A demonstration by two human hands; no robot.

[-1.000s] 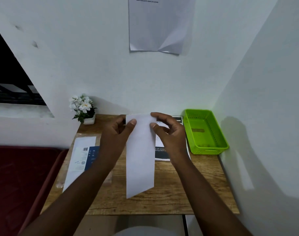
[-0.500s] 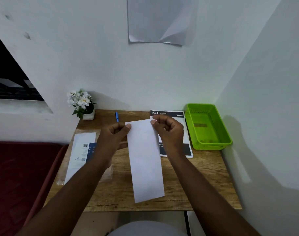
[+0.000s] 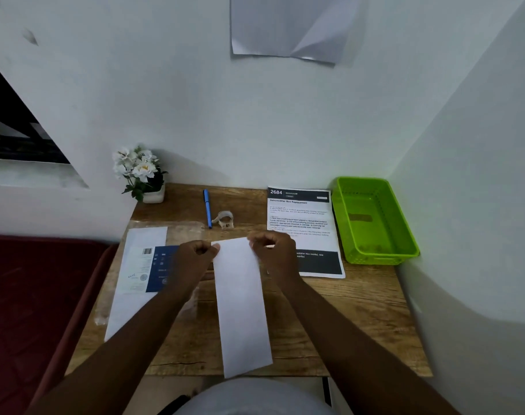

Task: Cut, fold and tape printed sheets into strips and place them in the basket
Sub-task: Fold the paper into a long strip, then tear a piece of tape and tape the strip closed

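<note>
A long white paper strip (image 3: 243,307) lies lengthwise over the middle of the wooden table (image 3: 360,319), blank side up, its near end past the table's front edge. My left hand (image 3: 195,257) pinches its far left corner and my right hand (image 3: 274,250) pinches its far right corner. A printed sheet (image 3: 307,223) headed "2684" lies behind my right hand. The green basket (image 3: 405,235) stands at the right by the wall. A small roll of clear tape (image 3: 224,218) sits beyond the strip.
A blue pen (image 3: 207,208) lies beside the tape. A white and blue printed sheet (image 3: 141,274) in clear plastic lies at the left. A small pot of white flowers (image 3: 141,175) stands in the back left corner. A dark red surface (image 3: 30,295) borders the table's left.
Both hands have brought the strip down and toward me, so it now lies lower over the table. The view tilted down, and the pen and tape came into sight.
</note>
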